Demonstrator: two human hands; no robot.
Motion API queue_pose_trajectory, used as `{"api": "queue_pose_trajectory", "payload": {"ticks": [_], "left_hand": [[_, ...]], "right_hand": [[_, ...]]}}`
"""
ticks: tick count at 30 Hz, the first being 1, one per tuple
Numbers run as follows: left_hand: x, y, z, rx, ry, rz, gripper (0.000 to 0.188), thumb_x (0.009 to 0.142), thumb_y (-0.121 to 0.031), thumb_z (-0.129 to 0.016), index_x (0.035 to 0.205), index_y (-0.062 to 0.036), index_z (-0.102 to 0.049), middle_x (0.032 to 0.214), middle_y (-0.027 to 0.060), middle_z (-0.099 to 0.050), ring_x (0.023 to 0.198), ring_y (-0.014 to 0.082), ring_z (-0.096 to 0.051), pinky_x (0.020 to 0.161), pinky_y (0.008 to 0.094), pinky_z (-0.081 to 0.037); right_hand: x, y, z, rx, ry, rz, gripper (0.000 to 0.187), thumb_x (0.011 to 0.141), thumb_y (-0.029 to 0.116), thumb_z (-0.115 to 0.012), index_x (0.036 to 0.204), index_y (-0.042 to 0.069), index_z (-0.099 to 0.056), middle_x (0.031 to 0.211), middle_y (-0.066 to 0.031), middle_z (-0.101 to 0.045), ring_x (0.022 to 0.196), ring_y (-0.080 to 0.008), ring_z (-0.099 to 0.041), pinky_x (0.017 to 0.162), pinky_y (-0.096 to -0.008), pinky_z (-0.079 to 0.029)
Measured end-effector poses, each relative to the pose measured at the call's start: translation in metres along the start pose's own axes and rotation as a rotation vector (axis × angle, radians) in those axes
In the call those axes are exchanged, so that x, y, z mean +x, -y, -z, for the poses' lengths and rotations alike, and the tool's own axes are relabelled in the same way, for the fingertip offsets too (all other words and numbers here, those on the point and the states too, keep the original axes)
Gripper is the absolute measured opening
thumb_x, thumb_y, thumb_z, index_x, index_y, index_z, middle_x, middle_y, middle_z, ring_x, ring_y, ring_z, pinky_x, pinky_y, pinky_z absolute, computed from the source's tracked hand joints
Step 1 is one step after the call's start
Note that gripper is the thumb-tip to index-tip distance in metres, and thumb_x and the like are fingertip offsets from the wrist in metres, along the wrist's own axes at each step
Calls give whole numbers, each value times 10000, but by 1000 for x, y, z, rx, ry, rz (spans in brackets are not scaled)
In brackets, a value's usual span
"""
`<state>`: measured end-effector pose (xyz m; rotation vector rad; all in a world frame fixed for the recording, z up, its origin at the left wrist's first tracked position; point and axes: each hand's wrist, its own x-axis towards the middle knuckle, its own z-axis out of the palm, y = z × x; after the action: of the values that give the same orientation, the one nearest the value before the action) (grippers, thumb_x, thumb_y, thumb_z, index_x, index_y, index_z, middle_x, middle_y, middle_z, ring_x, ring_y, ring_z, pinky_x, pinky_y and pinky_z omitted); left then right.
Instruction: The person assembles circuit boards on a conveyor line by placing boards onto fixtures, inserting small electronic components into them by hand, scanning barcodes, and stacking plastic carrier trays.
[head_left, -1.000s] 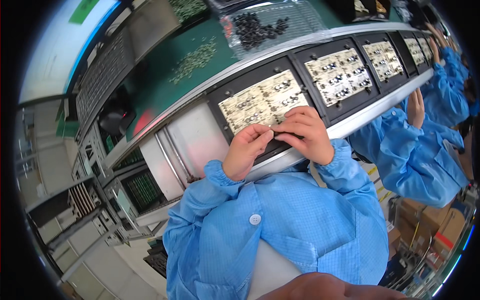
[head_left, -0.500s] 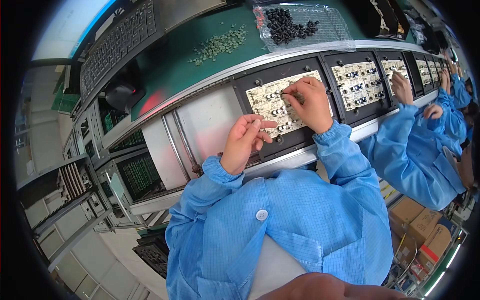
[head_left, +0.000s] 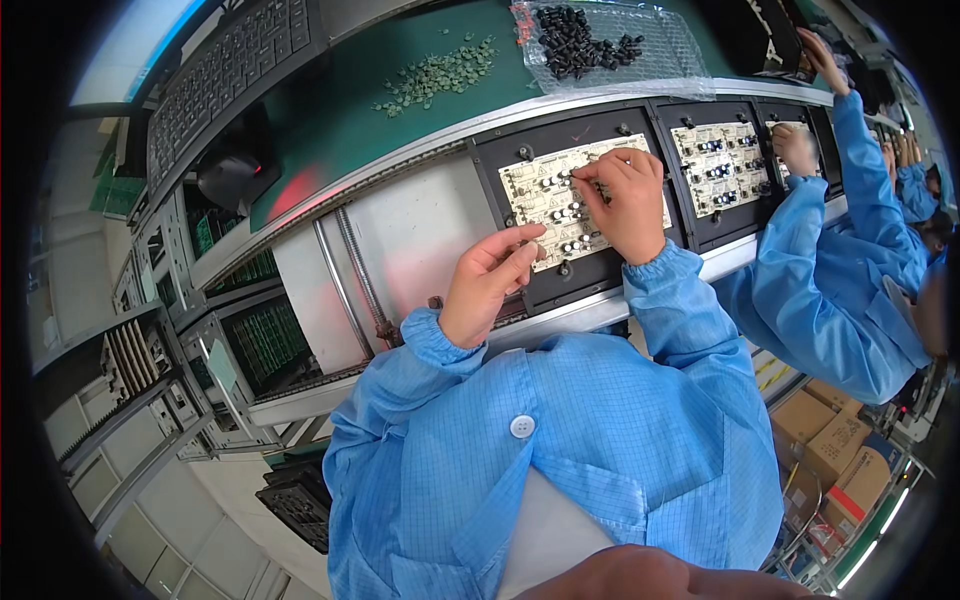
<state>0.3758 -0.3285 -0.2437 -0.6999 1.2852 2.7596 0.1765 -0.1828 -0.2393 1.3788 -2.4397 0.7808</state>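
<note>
A cream circuit board (head_left: 528, 183) with rows of small black and white cylindrical components lies in a black carrier frame (head_left: 487, 148) on the rail line. My right hand (head_left: 630, 205) is over its right half, thumb and index finger pinched low at the upper row of components. Whatever tiny part they hold is hidden by the fingertips. My left hand (head_left: 485, 288) hovers at the board's lower left corner, its thumb and index finger drawn toward each other. I cannot make out what is between them.
On the green mat lie a pile of small greenish discs (head_left: 440, 75) and a bubble-wrap bag (head_left: 660, 50) with black parts (head_left: 575, 42). A keyboard (head_left: 235, 85) and black mouse (head_left: 235, 172) stand left. Another populated board (head_left: 720, 165) sits right, near a co-worker's blue sleeve (head_left: 790, 220).
My left index finger has straightened toward the board and the other fingers have curled in. My right hand keeps its pinch at nearly the same spot. A co-worker's arm now reaches to the far side.
</note>
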Motion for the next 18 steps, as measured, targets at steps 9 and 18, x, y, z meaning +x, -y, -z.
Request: {"api": "queue_pose_trajectory", "payload": {"ticks": [9, 18], "left_hand": [[-3, 11, 13, 53, 30, 25, 306, 1038, -102, -688, 1331, -18, -664, 1052, 16, -696, 767, 51, -542, 648, 188, -426], [-2, 11, 5, 83, 94, 26, 224, 1057, -91, -655, 1267, -16, -630, 1094, 65, -722, 853, 79, -643, 700, 211, -502]], "right_hand": [[2, 28, 33, 155, 133, 99, 203, 795, 151, -862, 985, 125, -796, 924, -11, -757, 957, -243, -691, 902, -404, -498], [-35, 38, 27, 545, 235, 43, 261, 753, 120, -895, 997, 107, -802, 937, -50, -747, 956, -261, -702, 874, -393, -523]]}}
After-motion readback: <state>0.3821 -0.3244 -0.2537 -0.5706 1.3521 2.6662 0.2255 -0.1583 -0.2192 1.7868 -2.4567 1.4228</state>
